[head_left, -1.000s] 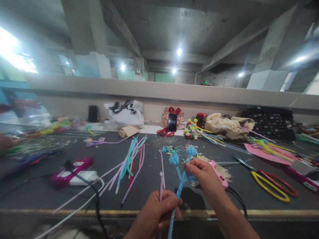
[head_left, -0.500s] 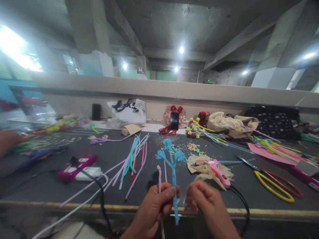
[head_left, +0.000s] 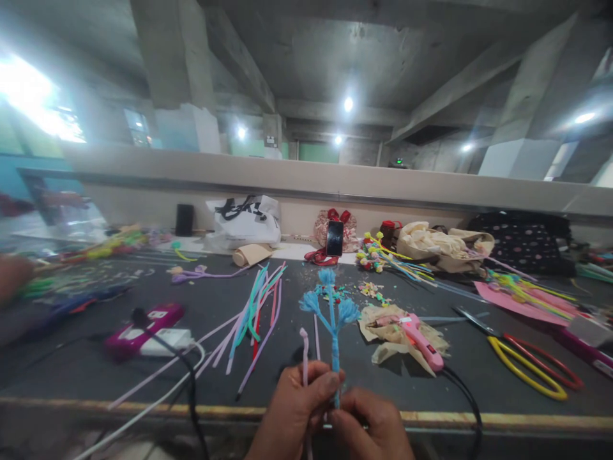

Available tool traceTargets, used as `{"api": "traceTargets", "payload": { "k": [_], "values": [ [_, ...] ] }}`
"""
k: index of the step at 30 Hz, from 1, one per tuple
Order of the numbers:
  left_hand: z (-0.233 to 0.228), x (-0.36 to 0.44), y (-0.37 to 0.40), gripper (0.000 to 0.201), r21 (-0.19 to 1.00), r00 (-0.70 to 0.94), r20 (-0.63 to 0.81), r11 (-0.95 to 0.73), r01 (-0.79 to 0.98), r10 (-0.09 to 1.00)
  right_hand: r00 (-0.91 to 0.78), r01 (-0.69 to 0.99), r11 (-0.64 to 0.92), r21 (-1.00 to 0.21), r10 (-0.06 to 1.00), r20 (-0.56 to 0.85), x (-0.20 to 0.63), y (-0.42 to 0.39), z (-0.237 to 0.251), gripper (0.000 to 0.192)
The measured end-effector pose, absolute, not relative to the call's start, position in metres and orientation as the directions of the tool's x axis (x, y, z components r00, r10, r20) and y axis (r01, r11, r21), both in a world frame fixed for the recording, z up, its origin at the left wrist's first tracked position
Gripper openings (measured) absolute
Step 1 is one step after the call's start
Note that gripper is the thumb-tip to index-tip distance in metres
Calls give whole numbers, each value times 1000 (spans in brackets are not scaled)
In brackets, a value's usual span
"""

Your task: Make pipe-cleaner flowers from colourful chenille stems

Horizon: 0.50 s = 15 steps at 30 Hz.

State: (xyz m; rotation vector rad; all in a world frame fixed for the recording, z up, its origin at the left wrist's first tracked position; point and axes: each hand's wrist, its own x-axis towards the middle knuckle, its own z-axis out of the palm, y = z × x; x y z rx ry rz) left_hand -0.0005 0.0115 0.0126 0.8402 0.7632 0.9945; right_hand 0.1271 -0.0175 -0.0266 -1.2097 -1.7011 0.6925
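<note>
Upright in front of me stands a blue craft flower stem [head_left: 334,345], branching into three fluffy, frayed heads. My left hand [head_left: 306,399] is closed, pinching the stem between thumb and fingers. A pale pink stick [head_left: 305,358] with a bent tip also passes through that hand. My right hand [head_left: 368,425] is closed at the stem's lower end, its fingertips pressed together there and hiding the bottom. To the right, a pink hot glue gun [head_left: 420,342] lies on crumpled brown paper [head_left: 383,353].
Left lie loose coloured sticks [head_left: 258,313], a magenta power strip [head_left: 119,342] and cables. Scissors [head_left: 524,364] with yellow and red handles are at right. Colourful scraps [head_left: 373,292], a phone [head_left: 334,239] and bags stand further back. A blurred hand of another person [head_left: 13,276] shows at far left.
My right hand has moved left and down and now grips the lower end of the blue stem. The left hand keeps its hold, slightly lower in view.
</note>
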Motion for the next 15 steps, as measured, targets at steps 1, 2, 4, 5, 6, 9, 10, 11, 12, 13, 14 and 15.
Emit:
{"api": "traceTargets", "payload": {
  "k": [1, 2, 4, 5, 6, 9, 10, 11, 12, 13, 14, 15],
  "values": [
    [12, -1, 11, 25, 882, 339, -140, 273, -385, 930, -123, 449, 359, -818, 932, 342, 130, -18, -24, 28],
    [12, -1, 12, 26, 897, 331, -113, 239, -372, 937, -131, 469, 359, -807, 932, 339, 134, -19, -21, 27],
    [9, 0, 13, 28, 933, 323, -64, 172, -317, 944, -110, 477, 364, -800, 928, 357, 142, -19, -14, 24],
    [8, 1, 13, 29, 950, 327, -49, 145, -278, 944, -85, 471, 369, -802, 923, 374, 145, -19, -11, 23],
    [6, 2, 14, 30, 964, 333, -39, 123, -234, 942, -62, 461, 374, -805, 918, 392, 147, -18, -8, 22],
    [2, 8, 14, 33, 988, 351, -20, 72, -135, 936, 1, 413, 382, -827, 908, 419, 149, -13, -2, 18],
    [0, 10, 14, 34, 990, 355, -14, 62, -124, 935, 27, 393, 384, -836, 904, 428, 148, -12, -1, 19],
    [-2, 12, 14, 34, 992, 358, -16, 60, -112, 933, 50, 375, 388, -842, 899, 436, 147, -11, 1, 20],
    [-4, 13, 14, 33, 993, 357, -20, 62, -105, 934, 53, 364, 391, -846, 898, 438, 147, -11, 4, 21],
    [-5, 13, 13, 31, 992, 344, -22, 63, -108, 939, 44, 362, 386, -848, 902, 429, 148, -11, 8, 21],
    [-7, 13, 13, 29, 991, 321, -29, 70, -117, 947, 32, 363, 368, -856, 913, 407, 150, -12, 14, 20],
    [-9, 13, 13, 28, 989, 289, -39, 79, -125, 957, 28, 364, 336, -869, 928, 371, 154, -13, 20, 19]
  ]
}}
